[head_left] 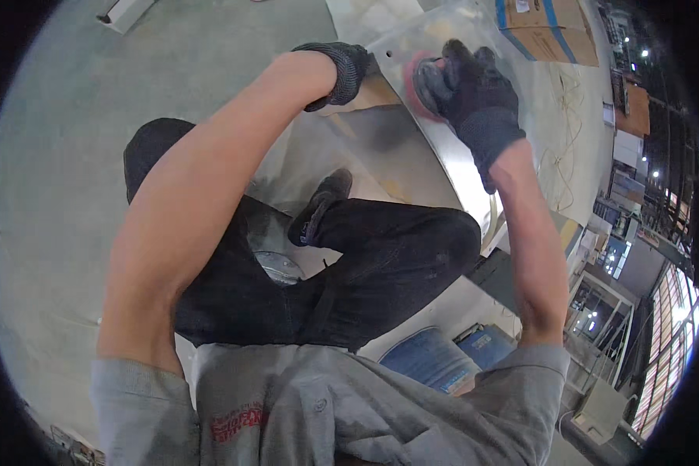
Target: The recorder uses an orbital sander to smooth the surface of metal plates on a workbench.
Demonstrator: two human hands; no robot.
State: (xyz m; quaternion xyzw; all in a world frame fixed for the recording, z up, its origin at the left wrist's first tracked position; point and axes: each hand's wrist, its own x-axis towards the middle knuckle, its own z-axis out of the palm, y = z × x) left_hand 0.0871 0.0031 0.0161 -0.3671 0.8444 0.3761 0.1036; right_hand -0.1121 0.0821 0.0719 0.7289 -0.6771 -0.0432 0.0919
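1. The right hand [478, 97], in a dark glove, is closed around a round tool [426, 87], thumb and fingers bent over its dark body.
2. The left hand [343, 74], also gloved, has curled fingers beside the edge of a metal panel [464, 161]; whether it grips that edge, I cannot tell.
3. The tool, rimmed pinkish red, sits on the panel.
4. The panel is silvery, with bright glare near the right wrist.

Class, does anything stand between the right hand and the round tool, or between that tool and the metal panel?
Only a dark glove separates the right hand from the round tool. Nothing visible separates tool from metal panel, though the underside is hidden.
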